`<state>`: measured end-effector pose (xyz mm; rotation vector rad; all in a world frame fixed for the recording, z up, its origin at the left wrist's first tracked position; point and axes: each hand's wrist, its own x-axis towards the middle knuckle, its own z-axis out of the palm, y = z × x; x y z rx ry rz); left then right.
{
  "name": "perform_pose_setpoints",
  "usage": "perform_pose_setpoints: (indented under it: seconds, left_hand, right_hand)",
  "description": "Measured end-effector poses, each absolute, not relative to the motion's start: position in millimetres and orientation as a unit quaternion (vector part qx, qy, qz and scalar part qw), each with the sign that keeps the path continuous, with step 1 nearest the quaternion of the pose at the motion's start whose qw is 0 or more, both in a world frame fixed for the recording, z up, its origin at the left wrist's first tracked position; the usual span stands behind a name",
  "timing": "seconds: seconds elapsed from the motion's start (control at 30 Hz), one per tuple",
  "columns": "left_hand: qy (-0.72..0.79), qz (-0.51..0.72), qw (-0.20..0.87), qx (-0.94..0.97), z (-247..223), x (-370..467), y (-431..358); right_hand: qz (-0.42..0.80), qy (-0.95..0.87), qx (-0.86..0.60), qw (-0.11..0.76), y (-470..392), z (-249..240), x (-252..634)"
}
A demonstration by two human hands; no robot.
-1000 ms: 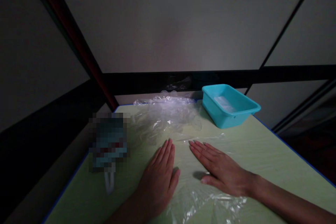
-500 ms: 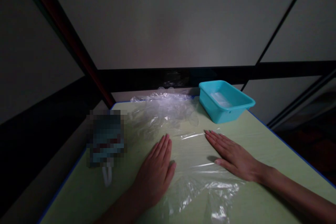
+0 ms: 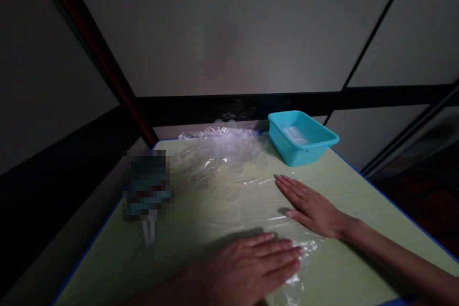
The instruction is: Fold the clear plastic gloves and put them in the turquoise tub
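Observation:
A clear plastic bag [image 3: 258, 205] lies spread on the pale green table, its near part crinkled and shiny. My right hand [image 3: 311, 208] rests flat on the bag's right side, fingers stretched toward the far left. Over the near part of the bag is my left hand [image 3: 256, 265], fingers extended to the right and holding nothing. Whether its palm presses on the plastic or hovers just above, I cannot tell. Beyond both hands, a loose heap of clear plastic bags [image 3: 225, 148] lies at the table's far edge.
At the far right corner stands a turquoise plastic basin [image 3: 304, 150] with something whitish inside. A blurred-out item [image 3: 147, 186] with a white loop [image 3: 148, 232] is at the left edge. Cabinet panels [image 3: 229, 33] rise behind the blue-edged table [image 3: 366, 220].
My left hand has moved nearer and to the right, turning from pointing forward to pointing right across the bag. My right hand stays flat on the plastic. The view has shifted slightly.

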<state>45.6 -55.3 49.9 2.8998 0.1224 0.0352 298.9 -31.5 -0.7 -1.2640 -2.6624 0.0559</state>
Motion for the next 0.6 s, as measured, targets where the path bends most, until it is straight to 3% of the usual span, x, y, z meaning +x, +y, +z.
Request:
perform_pose_setpoints:
  seconds: [0.2, 0.47, 0.6]
  left_hand:
    - [-0.028, -0.054, 0.149, 0.987, 51, 51, -55]
    - [-0.045, -0.009, 0.221, 0.974, 35, 42, -51]
    - [-0.055, 0.005, 0.185, 0.981, 27, 41, -51]
  right_hand:
    - [0.022, -0.899, -0.431, 0.079, -32, 1, 299]
    - [0.027, -0.899, -0.434, 0.055, -33, 4, 298]
    - [0.030, -0.897, -0.439, 0.048, -32, 4, 298]
